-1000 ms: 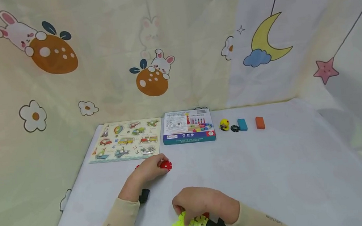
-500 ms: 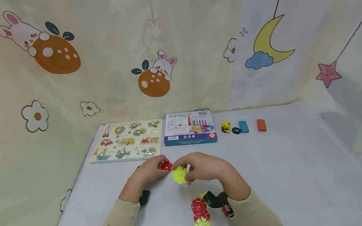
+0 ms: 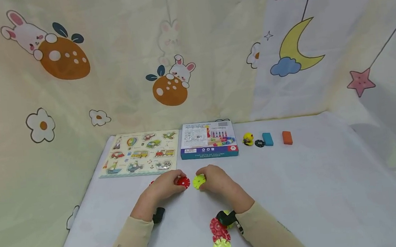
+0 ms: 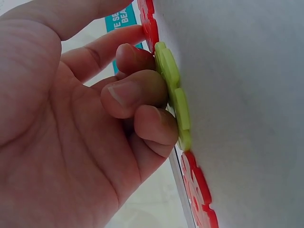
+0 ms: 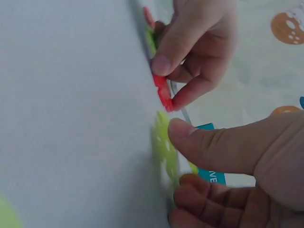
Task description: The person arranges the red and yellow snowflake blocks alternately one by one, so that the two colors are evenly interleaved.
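Between them, left grip [image 3: 164, 185] pinches a red disc [image 3: 184, 182], right grip [image 3: 215, 179] a yellow-green disc [image 3: 198, 181].

A cream backdrop [image 3: 222, 81] printed with a yellow moon [image 3: 289, 47] hangs behind a white table [image 3: 318, 183].

**Cute clutter at the back**

So there's a picture puzzle board [image 3: 170, 144] with little vehicles [image 3: 139, 154] on it, just left of a teal-edged box [image 3: 209, 153] reading FIVE SETS OF COLUMN. Further right: a yellow figurine [image 3: 248, 139], a black disc [image 3: 259, 143] marked 100 right by a blue block [image 3: 267, 139], then an orange block [image 3: 287, 138]. Backdrop cloth [image 3: 122, 47] has printed bunnies [image 3: 31, 38], flowers [image 3: 41, 132] and a yellow moon [image 3: 288, 45].
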`<state>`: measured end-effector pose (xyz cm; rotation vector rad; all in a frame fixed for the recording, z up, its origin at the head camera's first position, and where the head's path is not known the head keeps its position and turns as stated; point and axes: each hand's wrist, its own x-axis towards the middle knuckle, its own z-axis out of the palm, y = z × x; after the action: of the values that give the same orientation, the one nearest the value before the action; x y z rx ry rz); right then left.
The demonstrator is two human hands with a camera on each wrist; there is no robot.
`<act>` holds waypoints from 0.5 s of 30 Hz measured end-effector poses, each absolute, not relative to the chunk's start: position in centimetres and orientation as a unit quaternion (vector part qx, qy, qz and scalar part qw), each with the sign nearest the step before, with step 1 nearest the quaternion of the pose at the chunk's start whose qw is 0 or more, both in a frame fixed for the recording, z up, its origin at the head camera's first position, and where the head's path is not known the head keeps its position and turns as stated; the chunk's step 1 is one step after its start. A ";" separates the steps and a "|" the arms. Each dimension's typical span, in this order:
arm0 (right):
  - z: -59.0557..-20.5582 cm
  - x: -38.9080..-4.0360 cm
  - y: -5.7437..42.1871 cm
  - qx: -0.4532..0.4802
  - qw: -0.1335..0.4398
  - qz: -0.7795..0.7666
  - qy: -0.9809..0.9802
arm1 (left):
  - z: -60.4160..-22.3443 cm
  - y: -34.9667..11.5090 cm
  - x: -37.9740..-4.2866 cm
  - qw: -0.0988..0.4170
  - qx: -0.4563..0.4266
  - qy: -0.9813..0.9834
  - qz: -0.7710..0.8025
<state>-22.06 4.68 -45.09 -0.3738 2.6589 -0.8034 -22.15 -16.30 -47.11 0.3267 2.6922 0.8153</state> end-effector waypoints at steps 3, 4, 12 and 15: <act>-45.5 -21.9 4.7 -0.122 0.144 -0.246 0.951 | -47.0 -16.1 -22.2 0.150 0.123 0.942 0.273; -45.5 -21.9 4.7 -0.119 0.139 -0.241 0.953 | -46.9 -16.1 -22.2 0.149 0.124 0.944 0.267; -46.1 -21.8 4.3 -0.128 0.133 -0.259 0.948 | -46.1 -15.6 -21.7 0.140 0.123 0.954 0.235; -46.4 -21.7 4.1 -0.127 0.123 -0.258 0.950 | -45.8 -15.1 -21.3 0.132 0.127 0.955 0.233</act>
<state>-21.69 4.10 -46.37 -0.3718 2.7697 -0.7522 -21.30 -15.09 -45.78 0.3698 2.7724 0.6754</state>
